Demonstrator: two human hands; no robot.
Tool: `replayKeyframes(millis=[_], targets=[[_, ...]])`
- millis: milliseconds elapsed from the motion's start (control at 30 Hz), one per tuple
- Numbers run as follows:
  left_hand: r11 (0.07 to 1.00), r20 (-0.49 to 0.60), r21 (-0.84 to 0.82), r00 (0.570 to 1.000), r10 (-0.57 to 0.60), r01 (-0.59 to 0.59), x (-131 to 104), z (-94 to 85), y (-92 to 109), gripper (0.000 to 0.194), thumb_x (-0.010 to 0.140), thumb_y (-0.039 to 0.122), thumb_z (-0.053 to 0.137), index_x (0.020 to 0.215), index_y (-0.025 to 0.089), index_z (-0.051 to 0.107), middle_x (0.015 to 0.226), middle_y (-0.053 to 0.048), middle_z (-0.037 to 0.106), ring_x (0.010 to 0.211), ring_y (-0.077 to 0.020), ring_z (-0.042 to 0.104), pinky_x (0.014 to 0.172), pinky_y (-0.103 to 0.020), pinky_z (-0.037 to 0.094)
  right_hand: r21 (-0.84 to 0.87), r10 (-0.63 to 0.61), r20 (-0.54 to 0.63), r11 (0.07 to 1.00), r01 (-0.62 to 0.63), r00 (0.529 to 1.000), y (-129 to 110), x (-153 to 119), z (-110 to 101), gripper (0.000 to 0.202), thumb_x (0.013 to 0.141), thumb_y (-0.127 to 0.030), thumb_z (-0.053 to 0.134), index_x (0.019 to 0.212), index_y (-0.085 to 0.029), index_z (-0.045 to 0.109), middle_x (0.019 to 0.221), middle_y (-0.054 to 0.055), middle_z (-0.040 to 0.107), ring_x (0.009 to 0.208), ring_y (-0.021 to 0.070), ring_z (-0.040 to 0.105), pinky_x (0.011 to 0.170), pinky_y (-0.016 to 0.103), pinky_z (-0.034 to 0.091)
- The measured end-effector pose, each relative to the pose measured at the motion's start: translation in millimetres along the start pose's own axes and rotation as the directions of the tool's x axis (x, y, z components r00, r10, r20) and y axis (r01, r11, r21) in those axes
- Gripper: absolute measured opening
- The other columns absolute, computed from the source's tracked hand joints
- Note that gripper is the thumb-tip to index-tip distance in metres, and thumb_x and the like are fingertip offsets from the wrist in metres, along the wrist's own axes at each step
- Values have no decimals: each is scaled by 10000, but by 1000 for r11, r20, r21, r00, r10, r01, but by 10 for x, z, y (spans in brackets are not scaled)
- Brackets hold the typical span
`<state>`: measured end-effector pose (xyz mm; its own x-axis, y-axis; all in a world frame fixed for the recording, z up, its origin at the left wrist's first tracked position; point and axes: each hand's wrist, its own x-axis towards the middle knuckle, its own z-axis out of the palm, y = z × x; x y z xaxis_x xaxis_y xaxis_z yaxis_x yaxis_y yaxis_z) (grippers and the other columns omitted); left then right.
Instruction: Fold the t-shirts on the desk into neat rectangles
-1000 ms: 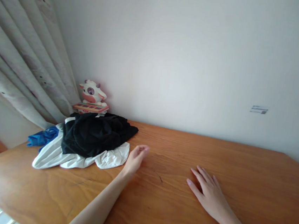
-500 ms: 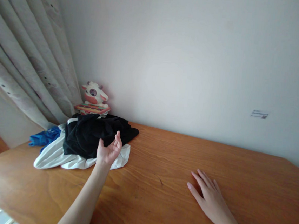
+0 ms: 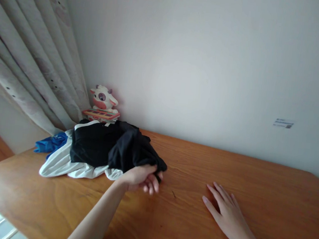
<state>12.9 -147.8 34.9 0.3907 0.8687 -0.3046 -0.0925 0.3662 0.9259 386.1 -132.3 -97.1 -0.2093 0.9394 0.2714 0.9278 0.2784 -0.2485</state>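
My left hand point(image 3: 144, 178) is closed on the near right end of a black garment point(image 3: 132, 150), its fingers pinching the cloth just above the table. The garment stretches from the hand back to the pile and lies bunched there; what kind of clothing it is cannot be made out. More black cloth point(image 3: 92, 143) with a pale edge lies beside it on the left. Under these spreads a white garment point(image 3: 56, 162), and blue cloth point(image 3: 51, 143) sticks out at the far left. My right hand point(image 3: 228, 214) rests flat on the wooden table with its fingers spread, holding nothing.
A toy cow with a small keyboard point(image 3: 102, 104) stands behind the pile, against the wall. A patterned curtain point(image 3: 33, 47) hangs at the left. The wooden table point(image 3: 200, 168) runs along the wall, which bears a small printed label point(image 3: 283, 123).
My left hand has gone from open above the pile to gripping the black garment, and has drawn its end rightward and nearer. The right hand stays spread on the table.
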Motion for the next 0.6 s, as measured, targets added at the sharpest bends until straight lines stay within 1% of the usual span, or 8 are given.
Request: replayKeyframes(millis=[67, 133, 200, 267, 333, 433, 500, 600], targets=[[936, 486, 293, 812, -323, 197, -106, 154, 51, 673, 865, 782, 512, 904, 144, 723, 771, -115, 757, 594, -251, 716, 439, -309, 507, -1, -4, -8, 1000, 4, 1000, 11, 1, 17, 719, 940, -708, 367, 1402, -210, 603, 1544, 133, 496, 1464, 346, 403, 1193, 639, 288], [925, 664, 364, 666, -340, 109, -170, 223, 93, 733, 795, 827, 562, 978, 142, 749, 923, -149, 776, 750, -292, 749, 604, -374, 567, 0, -11, -15, 1000, 11, 1000, 19, 3, 29, 702, 947, -699, 378, 1401, -213, 603, 1541, 135, 498, 1459, 347, 410, 1188, 645, 290], [977, 535, 190, 844, -20, -97, -127, 228, 75, 666, 771, 787, 646, 947, 152, 738, 941, -136, 769, 793, -265, 736, 732, -372, 564, 4, -19, -25, 1000, 19, 1000, 21, 4, 35, 693, 948, -694, 393, 1393, -208, 609, 1536, 142, 504, 1447, 353, 428, 1182, 648, 298], [933, 103, 120, 939, 327, -338, 13, 198, -13, 602, 801, 754, 636, 908, 164, 696, 912, -109, 749, 781, -223, 708, 771, -352, 550, 15, -28, -41, 999, 29, 999, 20, 5, 35, 694, 949, -693, 400, 1378, -193, 618, 1527, 156, 511, 1432, 363, 448, 1172, 655, 312], [842, -282, 327, 807, 519, -428, 183, 151, -142, 563, 833, 730, 598, 932, 180, 667, 946, -99, 729, 846, -226, 689, 810, -361, 541, 37, -36, -66, 999, 38, 997, 15, 5, 29, 683, 950, -689, 408, 1358, -187, 628, 1516, 166, 523, 1414, 373, 468, 1158, 668, 326], [607, -436, 776, 550, 712, -170, 349, 64, -339, 601, 762, 685, 697, 1120, 203, 664, 1218, -144, 683, 1173, -340, 609, 1022, -499, 460, 102, -40, -125, 993, 53, 991, -6, 7, -7, 628, 948, -672, 437, 1315, -206, 643, 1466, 165, 576, 1361, 383, 525, 1127, 692, 355], [457, -406, 888, 550, 730, 48, 381, 17, -439, 672, 752, 664, 720, 1223, 192, 644, 1363, -183, 622, 1322, -401, 513, 1107, -573, 372, 168, -44, -180, 983, 74, 983, -47, 7, -68, 563, 961, -637, 442, 1280, -221, 646, 1388, 156, 639, 1295, 371, 585, 1113, 687, 378], [360, -337, 926, 691, 640, 118, 371, 19, -519, 599, 874, 671, 577, 1182, 166, 670, 1338, -200, 657, 1329, -387, 541, 1145, -581, 333, 276, -67, -219, 953, 128, 973, -181, -14, -214, 461, 995, -556, 438, 1289, -249, 614, 1323, 124, 677, 1244, 322, 621, 1125, 623, 405]])
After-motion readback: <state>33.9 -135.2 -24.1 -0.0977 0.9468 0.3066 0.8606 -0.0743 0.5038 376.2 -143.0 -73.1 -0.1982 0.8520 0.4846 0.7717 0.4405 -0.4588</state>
